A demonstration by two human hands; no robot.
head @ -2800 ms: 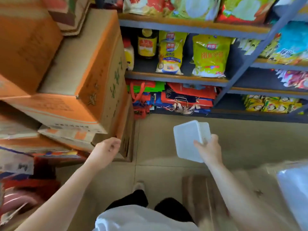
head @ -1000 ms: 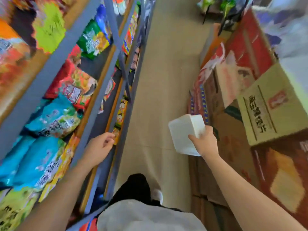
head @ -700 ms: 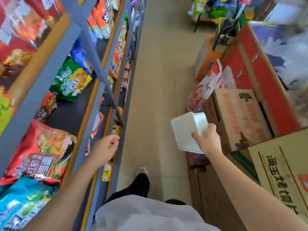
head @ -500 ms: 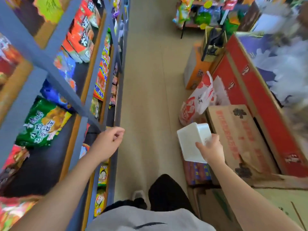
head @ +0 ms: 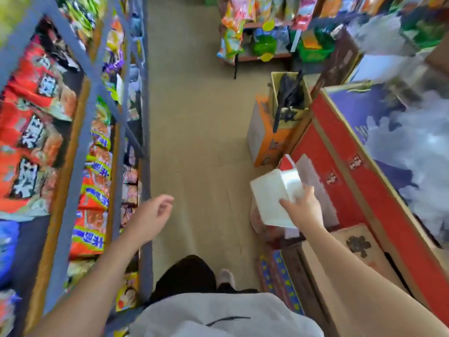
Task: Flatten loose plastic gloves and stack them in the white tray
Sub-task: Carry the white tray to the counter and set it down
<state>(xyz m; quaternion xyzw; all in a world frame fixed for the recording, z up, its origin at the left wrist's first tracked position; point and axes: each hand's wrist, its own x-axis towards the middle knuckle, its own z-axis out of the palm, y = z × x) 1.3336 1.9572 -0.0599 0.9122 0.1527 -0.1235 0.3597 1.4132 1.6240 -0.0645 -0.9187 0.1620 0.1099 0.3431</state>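
The white tray (head: 272,198) is held up in the air over the shop aisle, tilted, with the right hand (head: 303,210) gripping its near corner, fingers curled around it. The left hand (head: 150,217) hangs free beside the blue shelf (head: 80,147) of snack packets (head: 31,132), its fingers loosely curled and holding nothing. A heap of clear plastic gloves (head: 418,152) lies on the red box (head: 359,181) to the right.

Both bare arms stretched out forward. Left hand (head: 151,216) hanging free, palm turned inward, fingers (head: 167,200) loosely curled around nothing. Right hand (head: 303,210) a bit further out, fingers pinching the near edge of the white tray (head: 269,195), thumb on its underside.
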